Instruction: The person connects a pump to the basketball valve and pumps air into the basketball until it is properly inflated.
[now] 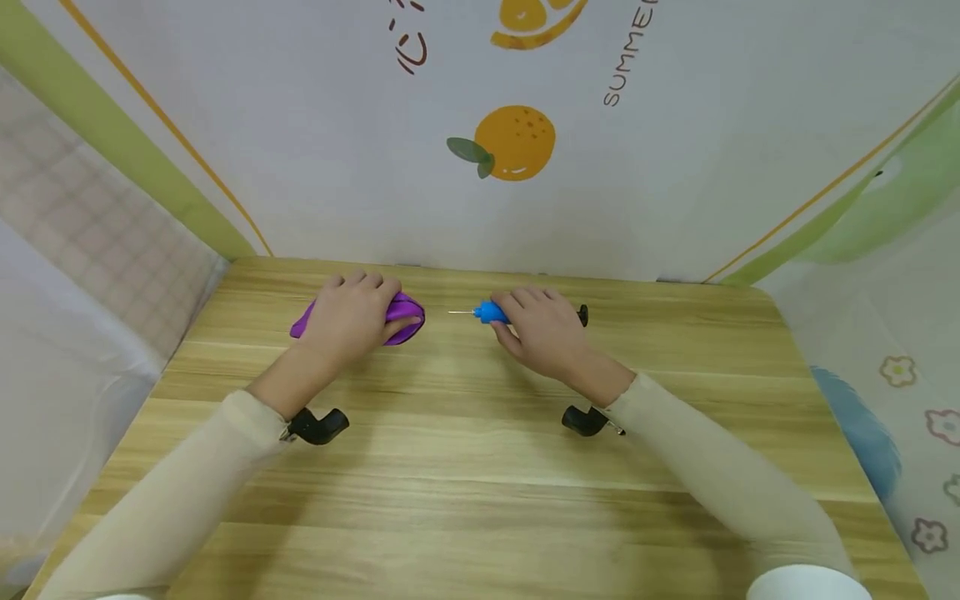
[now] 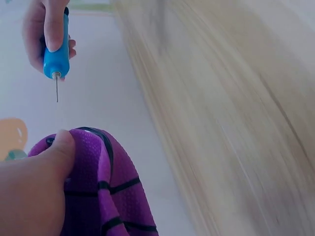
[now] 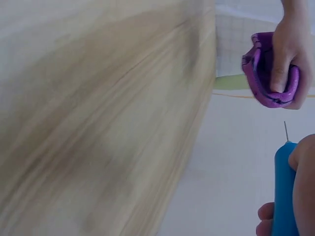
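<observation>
My left hand (image 1: 347, 318) grips a limp, folded purple ball (image 1: 402, 308) with black lines, its pebbled skin creased under the thumb. In the left wrist view the deflated ball (image 2: 128, 196) folds over on itself near the thumb tip. My right hand (image 1: 546, 329) is wrapped round a blue hand pump (image 1: 493, 312), and a black handle end (image 1: 583, 315) shows past the palm. From the pump's front a thin metal needle (image 1: 460, 312) points left at the ball, with a gap between them. Both are held above the far part of the table.
Under both hands lies a wood-grain table (image 1: 450, 500). Behind its far edge hangs a white cloth (image 1: 337, 167) printed with oranges. Black camera mounts (image 1: 321, 427) stick out at both wrists. Pale patterned fabric (image 1: 892, 417) hangs on the right side.
</observation>
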### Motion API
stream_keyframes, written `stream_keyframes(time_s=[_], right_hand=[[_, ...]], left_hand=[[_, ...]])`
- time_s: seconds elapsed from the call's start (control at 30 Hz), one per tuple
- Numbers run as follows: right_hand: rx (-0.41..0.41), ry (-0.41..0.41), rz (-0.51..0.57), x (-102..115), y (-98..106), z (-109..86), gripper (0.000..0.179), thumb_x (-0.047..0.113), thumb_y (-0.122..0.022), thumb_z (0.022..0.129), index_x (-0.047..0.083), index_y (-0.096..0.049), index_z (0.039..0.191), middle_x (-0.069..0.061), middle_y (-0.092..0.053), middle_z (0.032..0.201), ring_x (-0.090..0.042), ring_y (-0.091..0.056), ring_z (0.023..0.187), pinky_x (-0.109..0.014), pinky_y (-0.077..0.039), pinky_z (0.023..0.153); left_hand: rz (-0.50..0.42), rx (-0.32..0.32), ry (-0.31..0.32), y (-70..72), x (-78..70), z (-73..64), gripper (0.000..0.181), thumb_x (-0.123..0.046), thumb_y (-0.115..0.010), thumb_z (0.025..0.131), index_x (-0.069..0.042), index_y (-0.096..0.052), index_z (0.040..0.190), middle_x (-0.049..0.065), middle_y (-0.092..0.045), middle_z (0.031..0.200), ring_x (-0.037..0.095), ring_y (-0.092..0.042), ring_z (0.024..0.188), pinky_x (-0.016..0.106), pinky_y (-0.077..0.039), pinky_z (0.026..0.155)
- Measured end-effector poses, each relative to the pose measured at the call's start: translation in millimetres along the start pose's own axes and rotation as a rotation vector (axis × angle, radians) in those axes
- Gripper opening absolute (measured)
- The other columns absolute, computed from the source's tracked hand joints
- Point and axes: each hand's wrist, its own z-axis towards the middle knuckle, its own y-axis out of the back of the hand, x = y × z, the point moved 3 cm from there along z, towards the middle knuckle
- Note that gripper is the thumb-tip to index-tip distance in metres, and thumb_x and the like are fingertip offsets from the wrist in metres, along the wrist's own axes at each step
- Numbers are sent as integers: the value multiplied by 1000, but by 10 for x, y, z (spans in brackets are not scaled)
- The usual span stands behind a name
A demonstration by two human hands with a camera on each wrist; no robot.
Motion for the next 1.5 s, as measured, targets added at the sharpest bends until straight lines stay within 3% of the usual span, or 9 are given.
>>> stream_keyframes(time_s=[0.23, 0.6, 0.9, 1.2, 1.37, 1.5], right_hand=[[-43, -27, 5, -15, 66, -221, 39, 27, -71, 96, 3, -65, 126, -11, -70, 111, -30, -66, 106, -47, -54, 87], [-20, -46, 26, 22, 91, -410, 41, 27, -70, 96, 3, -64, 128, -11, -71, 112, -30, -67, 107, -49, -54, 92], [-39, -28, 7, 47, 92, -467, 39, 30, -70, 96, 3, -66, 125, -11, -70, 109, -30, -67, 105, -46, -55, 87], [-43, 6, -47, 119, 87, -448, 37, 30, -70, 96, 3, -66, 122, -9, -70, 104, -27, -68, 97, -40, -54, 74], [-9, 15, -88, 158, 109, -431, 38, 30, -66, 100, 3, -65, 126, -10, -69, 106, -27, -67, 99, -39, -54, 76], [13, 16, -102, 171, 118, -428, 39, 29, -62, 102, 1, -63, 129, -11, -70, 107, -28, -67, 99, -40, -55, 77]], left_hand=[[-24, -2, -10, 24, -234, -17, 49, -53, -62, 98, -8, -64, 115, 15, -69, 114, 37, -60, 111, 55, -47, 91], [-36, -44, -62, -28, -551, 18, 48, -53, -62, 97, -9, -66, 116, 13, -69, 115, 36, -62, 112, 54, -49, 95], [-4, -72, -92, -62, -623, 21, 46, -52, -64, 96, -10, -64, 114, 14, -69, 113, 37, -62, 110, 54, -50, 94], [7, -82, -113, -90, -654, 0, 46, -48, -70, 94, -8, -63, 117, 14, -69, 111, 35, -61, 107, 52, -51, 91], [48, -123, -159, -122, -648, -6, 30, -34, -73, 95, -8, -63, 106, 11, -70, 103, 32, -61, 96, 46, -49, 81], [56, -158, -191, -129, -645, 2, 19, -23, -74, 94, -9, -64, 102, 9, -71, 104, 30, -62, 95, 45, -47, 82]])
